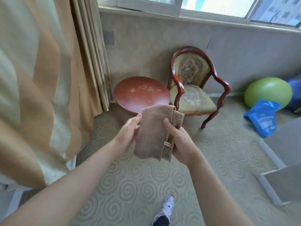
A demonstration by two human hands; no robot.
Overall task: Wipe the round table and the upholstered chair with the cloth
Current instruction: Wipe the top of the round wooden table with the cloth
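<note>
Both hands (128, 132) (180, 144) hold folded cloth (153, 134).

Home living room, swirl-patterned carpet (146, 185) underfoot, curtains (48, 70) at nine o'clock, upholstered chair (192, 88) at one, exercise ball (267, 92) at two

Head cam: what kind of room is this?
Likely a lived-in room in a home or hotel: swirl-patterned carpet, long curtains by a window, an upholstered chair beside a small round table. A green exercise ball suggests a home.
</note>
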